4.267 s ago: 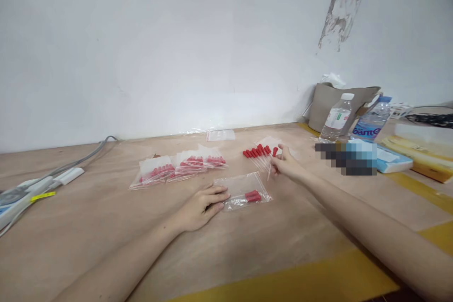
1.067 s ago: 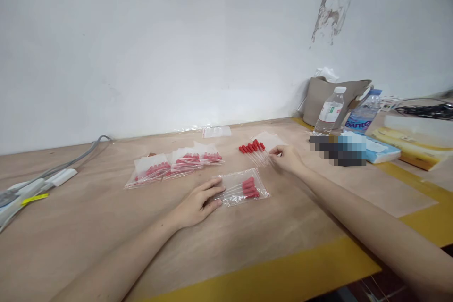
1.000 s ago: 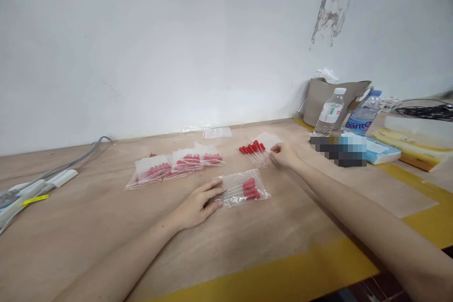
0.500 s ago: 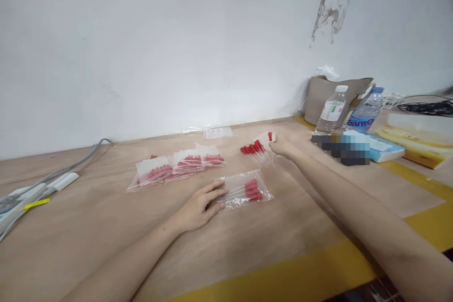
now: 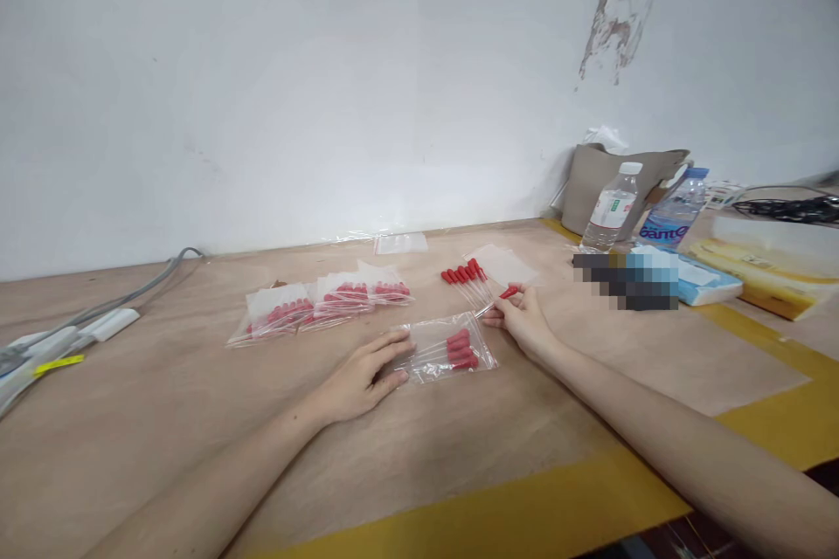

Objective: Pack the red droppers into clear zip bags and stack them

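A clear zip bag (image 5: pixel 429 360) lies flat on the table with several red-bulbed droppers (image 5: pixel 461 349) in it, bulbs toward the right. My left hand (image 5: pixel 357 376) rests at the bag's left end, fingers stretched out over its edge and thumb apart. Just beyond the bag's right end, my right hand (image 5: pixel 524 323) pinches a single dropper (image 5: pixel 509 292) near its red bulb. Its thin clear stem points left toward the bag. Behind it, a row of loose droppers (image 5: pixel 464 272) lies side by side, next to a stack of flat bags (image 5: pixel 508 264).
Filled bags of droppers (image 5: pixel 341 297) overlap at the centre left. Another flat bag (image 5: pixel 401 243) lies by the wall. Two bottles (image 5: pixel 613 210), a grey-brown bin (image 5: pixel 583 183) and a blue packet (image 5: pixel 711 278) stand at the right. Cables and a power strip (image 5: pixel 58 345) lie at the left.
My right hand has drawn back toward me from the loose droppers and flat bags, bringing one dropper close to the bag's right end. My left hand stays on the bag.
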Demonstrator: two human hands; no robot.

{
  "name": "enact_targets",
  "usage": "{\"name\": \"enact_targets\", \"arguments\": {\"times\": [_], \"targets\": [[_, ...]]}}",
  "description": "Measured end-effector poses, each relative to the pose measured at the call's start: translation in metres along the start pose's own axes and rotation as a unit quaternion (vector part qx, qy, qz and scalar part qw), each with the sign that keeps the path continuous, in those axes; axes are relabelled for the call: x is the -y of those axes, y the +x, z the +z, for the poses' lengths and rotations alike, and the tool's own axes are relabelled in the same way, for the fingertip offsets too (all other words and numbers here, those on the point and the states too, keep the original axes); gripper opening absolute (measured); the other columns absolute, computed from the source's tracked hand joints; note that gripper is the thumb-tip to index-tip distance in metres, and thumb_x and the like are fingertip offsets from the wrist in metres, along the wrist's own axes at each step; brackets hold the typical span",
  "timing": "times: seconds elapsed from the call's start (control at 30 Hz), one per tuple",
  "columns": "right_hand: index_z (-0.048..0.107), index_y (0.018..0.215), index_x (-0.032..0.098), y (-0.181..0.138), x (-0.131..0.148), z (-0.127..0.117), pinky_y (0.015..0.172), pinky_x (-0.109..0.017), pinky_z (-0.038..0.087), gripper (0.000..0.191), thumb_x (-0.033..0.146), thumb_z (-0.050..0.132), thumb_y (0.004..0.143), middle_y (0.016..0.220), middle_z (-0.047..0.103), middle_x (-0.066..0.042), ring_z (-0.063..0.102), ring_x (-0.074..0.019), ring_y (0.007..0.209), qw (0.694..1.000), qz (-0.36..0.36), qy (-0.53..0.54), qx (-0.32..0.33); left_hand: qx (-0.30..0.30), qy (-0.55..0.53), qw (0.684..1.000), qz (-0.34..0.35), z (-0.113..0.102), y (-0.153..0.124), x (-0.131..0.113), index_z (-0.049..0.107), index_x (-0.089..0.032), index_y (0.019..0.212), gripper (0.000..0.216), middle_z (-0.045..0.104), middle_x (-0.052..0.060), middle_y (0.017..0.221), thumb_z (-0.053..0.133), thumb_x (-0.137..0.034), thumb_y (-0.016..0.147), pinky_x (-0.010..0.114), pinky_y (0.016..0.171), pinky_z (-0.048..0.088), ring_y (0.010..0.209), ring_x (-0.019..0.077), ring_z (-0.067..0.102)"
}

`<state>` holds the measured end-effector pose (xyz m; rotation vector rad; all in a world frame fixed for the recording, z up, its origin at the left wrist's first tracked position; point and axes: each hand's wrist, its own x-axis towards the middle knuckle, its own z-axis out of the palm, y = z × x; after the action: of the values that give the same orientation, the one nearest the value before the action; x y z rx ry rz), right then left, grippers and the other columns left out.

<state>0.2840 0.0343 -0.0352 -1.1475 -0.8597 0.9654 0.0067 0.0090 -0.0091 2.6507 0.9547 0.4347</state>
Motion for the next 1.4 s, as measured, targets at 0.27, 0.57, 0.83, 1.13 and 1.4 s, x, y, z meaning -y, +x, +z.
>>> {"name": "enact_targets", "arguments": {"times": [0.27,0.57,0.83,1.13,1.4], "targets": [[0.048,0.079,0.019,-0.019,0.007,0.003,0.052,-0.022,0.049,0.029,0.029,0.068,0.061,0.065,0.055,0.003,0.055,-0.0078,0.052,0.993,0.053,-0.001,0.107,-0.019,-0.013,1.0,-0.003,0.002,0.0,0.0,0.028,-0.026,0.134,0.049,0.035,0.004,0.137,0.043,-0.035,0.088,0.04,0.102,0.03,0.124,0.0219,0.034],[0.058,0.081,0.015,-0.008,0.001,-0.001,0.038,-0.016,0.029,0.035,0.039,0.069,0.058,0.052,0.055,0.006,0.038,-0.0026,0.037,0.956,0.082,-0.111,0.258,-0.021,-0.01,1.0,-0.002,0.001,0.0,-0.002,0.029,-0.025,0.133,0.048,0.037,0.004,0.136,0.043,-0.035,0.088,0.037,0.101,0.032,0.123,0.0208,0.036],[0.063,0.078,0.015,-0.012,0.01,0.007,0.031,-0.016,0.026,0.027,0.035,0.067,0.059,0.042,0.048,0.007,0.036,-0.0037,0.033,0.961,0.074,-0.16,0.212,-0.028,-0.015,1.0,-0.002,0.001,0.0,-0.002,0.031,-0.025,0.133,0.048,0.037,0.004,0.136,0.044,-0.034,0.087,0.038,0.1,0.033,0.122,0.0219,0.037],[0.064,0.07,0.016,-0.009,-0.001,0.01,0.047,-0.025,0.047,0.01,0.023,0.062,0.062,0.061,0.065,-0.001,0.056,-0.0126,0.051,0.955,-0.015,-0.219,0.199,-0.025,-0.013,1.0,-0.004,0.001,0.001,-0.003,0.032,-0.024,0.132,0.047,0.037,0.004,0.136,0.044,-0.035,0.088,0.038,0.101,0.032,0.123,0.021,0.035],[0.068,0.083,0.019,-0.008,0.002,-0.001,0.069,-0.029,0.049,0.02,0.025,0.052,0.073,0.076,0.068,-0.002,0.061,-0.0146,0.071,0.913,-0.12,-0.254,0.295,-0.029,-0.019,0.999,0.008,0.001,0.0,-0.002,0.035,-0.025,0.131,0.044,0.038,0.003,0.135,0.044,-0.032,0.088,0.036,0.102,0.031,0.124,0.0199,0.035]]}}
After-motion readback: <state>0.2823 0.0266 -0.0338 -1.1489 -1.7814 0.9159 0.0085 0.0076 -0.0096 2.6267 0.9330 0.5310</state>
